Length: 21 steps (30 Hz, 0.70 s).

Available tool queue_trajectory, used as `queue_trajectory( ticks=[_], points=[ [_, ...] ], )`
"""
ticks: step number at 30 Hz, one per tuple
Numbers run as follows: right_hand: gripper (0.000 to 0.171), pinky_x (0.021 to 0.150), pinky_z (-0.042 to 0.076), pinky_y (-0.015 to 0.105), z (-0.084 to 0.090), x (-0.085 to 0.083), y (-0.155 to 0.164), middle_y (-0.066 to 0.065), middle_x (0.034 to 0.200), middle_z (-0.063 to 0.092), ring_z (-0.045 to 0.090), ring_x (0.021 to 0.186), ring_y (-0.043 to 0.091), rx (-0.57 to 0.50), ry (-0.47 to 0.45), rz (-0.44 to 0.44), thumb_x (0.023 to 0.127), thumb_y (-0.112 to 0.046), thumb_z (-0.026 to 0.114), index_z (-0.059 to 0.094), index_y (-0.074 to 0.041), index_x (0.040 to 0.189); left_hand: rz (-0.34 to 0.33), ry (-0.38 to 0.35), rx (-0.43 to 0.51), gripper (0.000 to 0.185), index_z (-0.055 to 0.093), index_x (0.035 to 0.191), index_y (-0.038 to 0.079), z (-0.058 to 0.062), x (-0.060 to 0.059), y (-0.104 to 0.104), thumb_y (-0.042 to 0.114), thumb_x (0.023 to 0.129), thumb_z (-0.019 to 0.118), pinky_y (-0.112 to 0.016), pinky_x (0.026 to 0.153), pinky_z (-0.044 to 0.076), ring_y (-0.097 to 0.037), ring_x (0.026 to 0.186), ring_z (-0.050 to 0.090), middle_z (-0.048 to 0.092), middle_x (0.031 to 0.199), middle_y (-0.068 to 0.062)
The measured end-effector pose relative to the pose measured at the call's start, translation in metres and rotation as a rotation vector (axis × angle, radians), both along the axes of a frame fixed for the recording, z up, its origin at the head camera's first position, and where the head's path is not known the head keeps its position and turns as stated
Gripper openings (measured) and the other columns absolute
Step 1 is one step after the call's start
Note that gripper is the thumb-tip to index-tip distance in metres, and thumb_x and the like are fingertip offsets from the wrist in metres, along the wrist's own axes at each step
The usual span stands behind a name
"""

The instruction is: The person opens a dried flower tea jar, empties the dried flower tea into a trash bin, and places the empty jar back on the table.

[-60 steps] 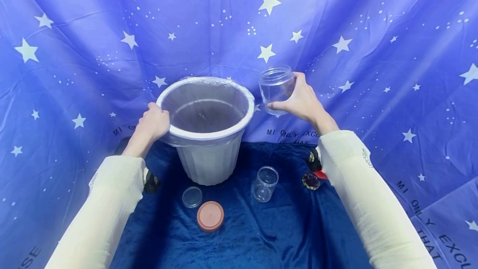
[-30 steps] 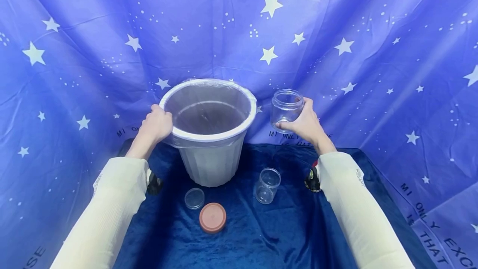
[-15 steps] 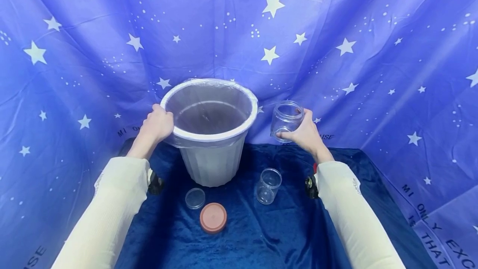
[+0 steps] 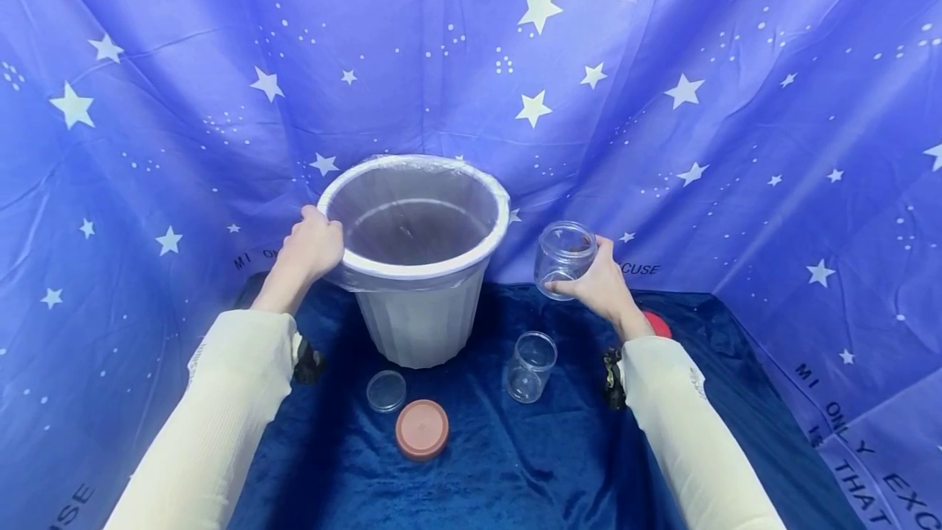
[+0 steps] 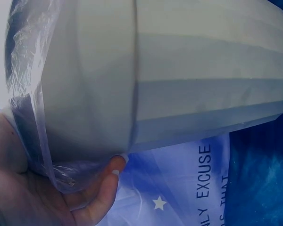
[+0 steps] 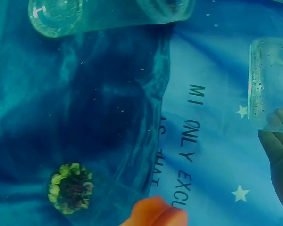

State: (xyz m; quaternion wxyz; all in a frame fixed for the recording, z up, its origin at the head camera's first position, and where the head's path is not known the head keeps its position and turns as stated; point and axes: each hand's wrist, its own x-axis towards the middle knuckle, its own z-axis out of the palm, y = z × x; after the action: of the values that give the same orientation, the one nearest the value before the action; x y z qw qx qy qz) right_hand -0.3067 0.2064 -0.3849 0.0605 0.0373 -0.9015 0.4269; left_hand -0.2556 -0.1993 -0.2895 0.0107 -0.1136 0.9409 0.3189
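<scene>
A white ribbed bin (image 4: pixel 415 268) lined with a clear plastic bag stands at the back of the dark blue cloth. My left hand (image 4: pixel 311 245) grips its left rim; in the left wrist view the fingers (image 5: pixel 104 188) curl under the rim (image 5: pixel 85 94) over the bag. My right hand (image 4: pixel 599 276) holds an open clear jar (image 4: pixel 562 256), tilted, to the right of the bin and above the cloth; the jar (image 6: pixel 269 84) shows in the right wrist view too. A smaller clear jar (image 4: pixel 530 365) stands open below it.
A clear lid (image 4: pixel 386 390) and a terracotta lid (image 4: pixel 422 428) lie in front of the bin. A red object (image 4: pixel 655 324) and a small dark flower-like thing (image 6: pixel 70 187) sit by my right wrist. Starred blue fabric (image 4: pixel 736 105) walls the space all round.
My right hand has lowered the clear jar from beside the bin's rim down and to the right, towards the cloth. My left hand has stayed on the rim.
</scene>
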Motion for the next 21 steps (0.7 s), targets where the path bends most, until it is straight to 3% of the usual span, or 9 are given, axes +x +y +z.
queue_trajectory(
  ticks=[11,21],
  points=[
    [0.111,0.109,0.038,0.057,-0.034,0.006,0.006,0.032,0.135,0.05,0.049,0.127,0.045,0.041,-0.061,-0.029,0.066,-0.027,0.088,0.017,0.001,0.147,0.001,-0.002,0.007,0.063,0.012,0.146,-0.016,-0.001,0.002,0.003,0.027,0.102,0.024,-0.063,0.11,0.031,-0.057,0.133,0.036,0.037,0.142,-0.042],
    [0.112,0.108,0.039,0.058,-0.055,0.007,0.006,0.034,0.135,0.05,0.049,0.127,0.048,0.081,-0.06,-0.043,0.067,-0.026,0.087,0.016,0.002,0.149,0.011,0.008,0.005,0.063,0.013,0.146,-0.015,-0.001,0.0,0.002,0.027,0.101,0.024,-0.063,0.11,0.031,-0.057,0.133,0.037,0.038,0.142,-0.041]
  ],
)
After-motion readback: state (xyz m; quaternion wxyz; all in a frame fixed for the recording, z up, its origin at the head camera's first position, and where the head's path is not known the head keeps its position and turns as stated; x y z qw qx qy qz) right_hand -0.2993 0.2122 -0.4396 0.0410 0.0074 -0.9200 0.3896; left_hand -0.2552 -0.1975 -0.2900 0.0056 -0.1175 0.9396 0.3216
